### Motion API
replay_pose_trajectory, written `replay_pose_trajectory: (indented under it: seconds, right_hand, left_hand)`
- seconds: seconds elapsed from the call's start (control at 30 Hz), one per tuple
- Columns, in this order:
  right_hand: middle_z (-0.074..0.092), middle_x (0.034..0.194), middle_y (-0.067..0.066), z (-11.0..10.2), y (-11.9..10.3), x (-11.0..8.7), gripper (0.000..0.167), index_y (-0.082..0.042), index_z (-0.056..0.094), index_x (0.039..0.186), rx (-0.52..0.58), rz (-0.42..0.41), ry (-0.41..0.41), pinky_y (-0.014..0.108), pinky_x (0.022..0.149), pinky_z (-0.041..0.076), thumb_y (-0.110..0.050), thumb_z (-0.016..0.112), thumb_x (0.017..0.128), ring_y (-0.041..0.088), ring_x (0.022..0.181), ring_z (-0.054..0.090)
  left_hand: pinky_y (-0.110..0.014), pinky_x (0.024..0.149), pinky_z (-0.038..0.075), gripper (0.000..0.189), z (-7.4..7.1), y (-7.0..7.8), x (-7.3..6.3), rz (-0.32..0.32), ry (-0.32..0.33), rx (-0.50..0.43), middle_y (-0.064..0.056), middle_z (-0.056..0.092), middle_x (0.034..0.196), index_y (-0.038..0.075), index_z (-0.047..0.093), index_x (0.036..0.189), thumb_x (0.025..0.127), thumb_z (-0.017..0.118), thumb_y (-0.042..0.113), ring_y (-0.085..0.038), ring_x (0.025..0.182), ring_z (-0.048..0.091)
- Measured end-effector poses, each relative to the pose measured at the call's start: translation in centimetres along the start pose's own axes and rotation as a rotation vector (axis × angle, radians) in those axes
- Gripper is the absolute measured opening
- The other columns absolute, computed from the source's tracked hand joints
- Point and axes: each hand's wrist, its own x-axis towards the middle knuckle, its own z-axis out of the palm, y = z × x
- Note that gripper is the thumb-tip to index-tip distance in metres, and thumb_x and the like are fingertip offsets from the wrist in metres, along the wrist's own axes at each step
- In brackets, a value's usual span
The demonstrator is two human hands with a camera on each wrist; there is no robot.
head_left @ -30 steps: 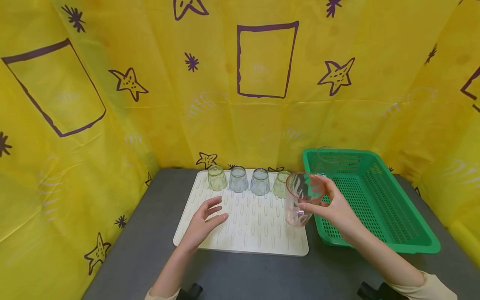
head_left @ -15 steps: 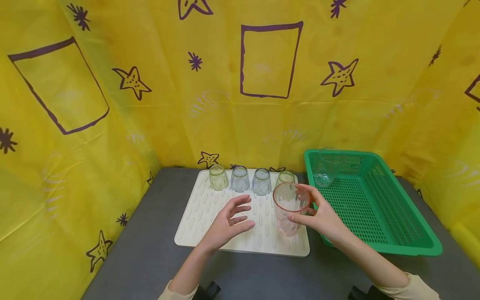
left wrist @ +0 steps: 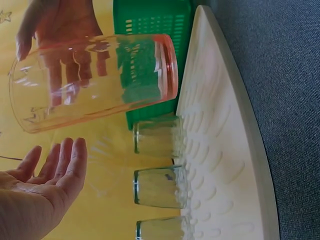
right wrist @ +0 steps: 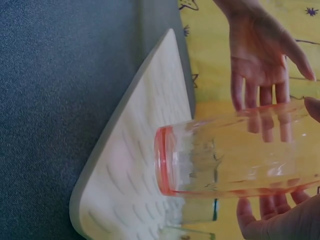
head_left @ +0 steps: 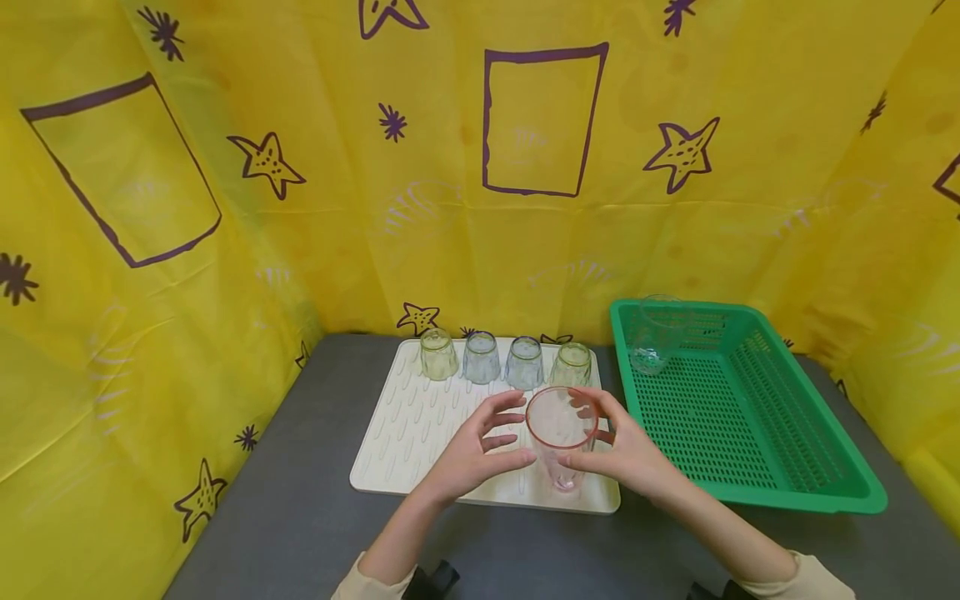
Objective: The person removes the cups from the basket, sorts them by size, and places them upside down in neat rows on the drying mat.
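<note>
A tall clear drinking glass with a pink tint (head_left: 551, 425) is held upright, rim up, by my right hand (head_left: 632, 454). Its thumb and fingers lie round the glass's right side near the rim. In the left wrist view, the thick pink base of the glass (left wrist: 112, 80) hangs above the white ridged drying mat (head_left: 405, 450). My left hand (head_left: 472, 454) is on the glass's left side, fingers spread and slightly bent, with a small gap from it. The right wrist view shows the left palm (right wrist: 260, 55) facing the glass from across.
Several small green and blue tinted glasses (head_left: 481, 358) stand upside down in a row along the mat's back edge. A green plastic basket (head_left: 825, 498) sits to the right, with a tall clear glass (head_left: 651, 354) at its back left corner. Yellow patterned cloth (head_left: 536, 242) hangs behind.
My right hand has carried the pink glass left and nearer, from beside the basket to over the mat's front right part. My left hand has moved right, up close to it.
</note>
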Motion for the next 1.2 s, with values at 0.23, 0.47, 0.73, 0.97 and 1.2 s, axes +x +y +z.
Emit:
replay_pose_trajectory:
  seconds: [0.23,0.47,0.73,0.97,1.2]
  right_hand:
    - [0.053,0.130,0.007,0.7,-0.1,-0.2,0.077,-0.020,0.044,0.140,-0.002,-0.002,-0.033,0.052,0.098,0.042,-0.023,0.086,0.074,0.031,0.121,0.047]
    - [0.051,0.133,0.009,1.2,-0.1,-0.4,0.076,-0.019,0.045,0.139,-0.009,-0.007,-0.062,0.054,0.098,0.042,-0.025,0.085,0.075,0.037,0.126,0.043]
    - [0.050,0.134,0.005,1.4,-0.1,-0.6,0.076,-0.021,0.044,0.140,-0.020,-0.037,-0.097,0.056,0.097,0.041,-0.025,0.084,0.075,0.033,0.124,0.045]
    - [0.050,0.134,0.002,1.6,0.0,-0.7,0.076,-0.021,0.045,0.140,-0.048,-0.046,-0.113,0.053,0.096,0.043,-0.027,0.084,0.076,0.026,0.120,0.048]
    - [0.050,0.135,0.000,1.8,0.0,-0.7,0.077,-0.021,0.046,0.141,-0.078,-0.067,-0.117,0.049,0.096,0.045,-0.029,0.085,0.075,0.021,0.121,0.049]
  left_hand:
    - [-0.038,0.101,0.045,0.075,0.3,-0.2,0.2,0.005,-0.038,0.011,-0.006,0.046,0.143,0.013,0.040,0.145,0.082,0.079,0.020,-0.029,0.129,0.046]
    - [-0.038,0.099,0.045,0.071,0.4,-0.4,0.2,-0.016,-0.060,0.074,-0.005,0.050,0.139,0.021,0.044,0.143,0.081,0.080,0.023,-0.028,0.126,0.049]
    - [-0.039,0.097,0.046,0.074,0.4,-0.4,0.0,-0.029,-0.080,0.123,0.004,0.053,0.136,0.028,0.044,0.143,0.079,0.081,0.027,-0.022,0.125,0.050]
    - [-0.036,0.095,0.048,0.075,0.2,-0.5,-0.2,-0.037,-0.096,0.113,0.006,0.054,0.135,0.028,0.044,0.142,0.078,0.083,0.028,-0.028,0.127,0.048]
    - [-0.034,0.089,0.052,0.074,0.0,-0.9,-0.2,-0.002,-0.078,0.117,0.004,0.056,0.130,0.024,0.048,0.139,0.075,0.085,0.022,-0.023,0.121,0.053]
